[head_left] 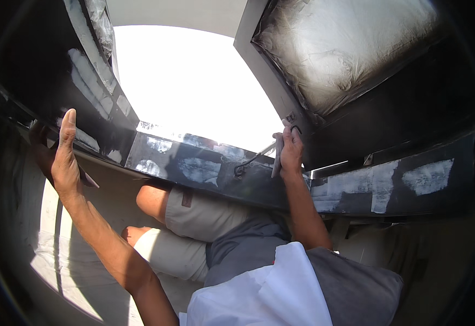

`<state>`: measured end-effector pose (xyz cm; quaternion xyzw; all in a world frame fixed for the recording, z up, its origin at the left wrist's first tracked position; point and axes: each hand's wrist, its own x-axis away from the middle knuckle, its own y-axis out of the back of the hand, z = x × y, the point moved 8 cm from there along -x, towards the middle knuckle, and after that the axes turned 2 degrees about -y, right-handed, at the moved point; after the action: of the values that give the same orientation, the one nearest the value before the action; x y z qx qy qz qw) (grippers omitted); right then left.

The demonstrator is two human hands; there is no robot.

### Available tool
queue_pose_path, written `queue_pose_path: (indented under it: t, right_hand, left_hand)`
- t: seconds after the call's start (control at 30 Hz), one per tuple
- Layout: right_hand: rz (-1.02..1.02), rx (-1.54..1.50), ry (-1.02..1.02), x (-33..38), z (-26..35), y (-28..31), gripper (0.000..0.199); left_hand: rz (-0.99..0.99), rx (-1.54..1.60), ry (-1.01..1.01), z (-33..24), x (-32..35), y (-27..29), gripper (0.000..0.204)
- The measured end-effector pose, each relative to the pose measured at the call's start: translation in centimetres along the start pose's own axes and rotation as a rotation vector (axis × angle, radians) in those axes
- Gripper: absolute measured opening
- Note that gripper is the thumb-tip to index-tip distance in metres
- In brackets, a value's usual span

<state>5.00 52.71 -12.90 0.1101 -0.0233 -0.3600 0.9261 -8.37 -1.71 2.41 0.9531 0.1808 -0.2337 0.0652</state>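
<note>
One thin, flat grey pad point(276, 156) stands on edge, roughly upright, in the person's right hand point(291, 153). One grey-brown flat piece point(88, 177) sits tilted at the left hand point(63, 157), partly hidden by it. One dark panel point(52, 76), with whitish streaked patches, rises just beside that hand, its lower edge slanting.

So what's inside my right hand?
A flat grey piece sits in your right hand, its left side showing. The hand covers the rest, so its full shape can't be seen.
</note>
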Motion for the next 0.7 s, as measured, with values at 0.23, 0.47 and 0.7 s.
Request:
queue_pose_path:
  t: [0.23, 0.47, 0.7]
  right_hand:
    - [0.249, 0.033, -0.305, -4.4, -2.6, -7.2, 0.039]
    - [0.202, -0.061, -0.406, -4.3, -0.8, -8.7, 0.036]
    - [0.403, -0.484, -0.013, -3.3, 6.4, -6.0, 0.04]
  left_hand:
    - [-0.049, -0.127, -0.108, -2.8, 0.3, -0.1, 0.055]
    - [-0.082, -0.17, -0.104, -3.4, 0.5, 0.3, 0.057]
    - [-0.062, 0.094, 0.022, -2.5, 0.8, -0.6, 0.06]
